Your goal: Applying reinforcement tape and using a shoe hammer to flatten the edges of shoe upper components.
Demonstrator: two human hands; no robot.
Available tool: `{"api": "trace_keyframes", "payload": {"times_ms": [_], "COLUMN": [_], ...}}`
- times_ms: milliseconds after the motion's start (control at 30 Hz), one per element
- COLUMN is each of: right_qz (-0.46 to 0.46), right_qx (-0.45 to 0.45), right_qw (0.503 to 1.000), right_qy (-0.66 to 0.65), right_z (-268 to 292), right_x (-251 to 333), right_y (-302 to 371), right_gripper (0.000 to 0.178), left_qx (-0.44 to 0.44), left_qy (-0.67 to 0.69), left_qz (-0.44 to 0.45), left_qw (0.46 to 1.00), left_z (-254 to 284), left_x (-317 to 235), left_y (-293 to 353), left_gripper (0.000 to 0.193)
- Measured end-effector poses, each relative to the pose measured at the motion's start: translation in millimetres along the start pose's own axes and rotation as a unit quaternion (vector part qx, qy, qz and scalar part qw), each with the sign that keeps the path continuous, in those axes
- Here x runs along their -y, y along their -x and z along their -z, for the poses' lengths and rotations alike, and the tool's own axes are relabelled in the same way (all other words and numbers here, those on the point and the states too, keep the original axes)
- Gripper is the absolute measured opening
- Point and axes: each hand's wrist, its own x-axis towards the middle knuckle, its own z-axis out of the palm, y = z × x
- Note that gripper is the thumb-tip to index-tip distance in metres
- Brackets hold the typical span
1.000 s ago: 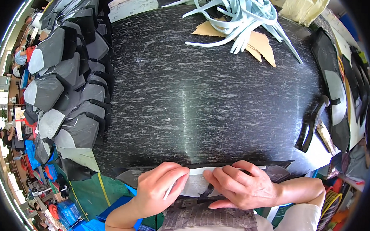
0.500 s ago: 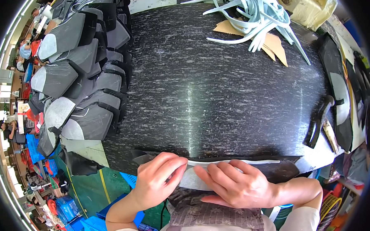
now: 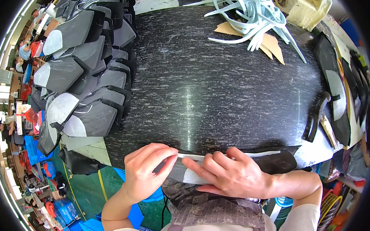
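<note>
A long dark piece [image 3: 278,161] with a pale grey patch lies along the table's near edge, and a narrow white strip [image 3: 270,153] runs along its far side. My left hand [image 3: 143,169] pinches the strip's left part between thumb and fingertips. On top of the piece lies my right hand [image 3: 232,173], its index finger stretched toward the left hand and its other fingers bent over the strip. The right thumb sticks out apart from them, near the edge close to my body. My fingers hide the strip's middle part.
Dark grey pieces with pale ends [image 3: 61,75] are stacked on the left of the black speckled table [image 3: 231,101]. Light blue strips [image 3: 259,19] lie tangled over brown cardboard [image 3: 272,46] at the back. A dark curved tool [image 3: 317,117] and more dark pieces [image 3: 337,89] are at the right.
Both hands have shifted a little left and away from my body, along with the dark piece. The left hand still pinches the strip. My right index finger is stretched further left.
</note>
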Motion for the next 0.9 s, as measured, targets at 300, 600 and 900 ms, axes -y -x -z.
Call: {"api": "trace_keyframes", "payload": {"times_ms": [300, 600, 900], "right_qz": [-0.021, -0.004, 0.017], "right_qx": [-0.106, -0.113, -0.205], "right_qw": [0.988, 0.979, 0.976], "right_qy": [-0.112, -0.167, 0.073], "right_z": [-9, 5, 88], "right_x": [-11, -2, -18], "right_y": [47, 63, 47], "right_gripper": [0.057, 0.031, 0.03], "left_qx": [-0.002, 0.22, 0.046], "left_qy": [0.016, -0.226, -0.377], "left_qz": [-0.185, -0.406, -0.513], "left_qw": [0.983, 0.858, 0.77], "left_z": [-2, -22, 39], "left_x": [-15, -36, -97], "left_y": [24, 2, -42], "left_gripper": [0.046, 0.036, 0.021]}}
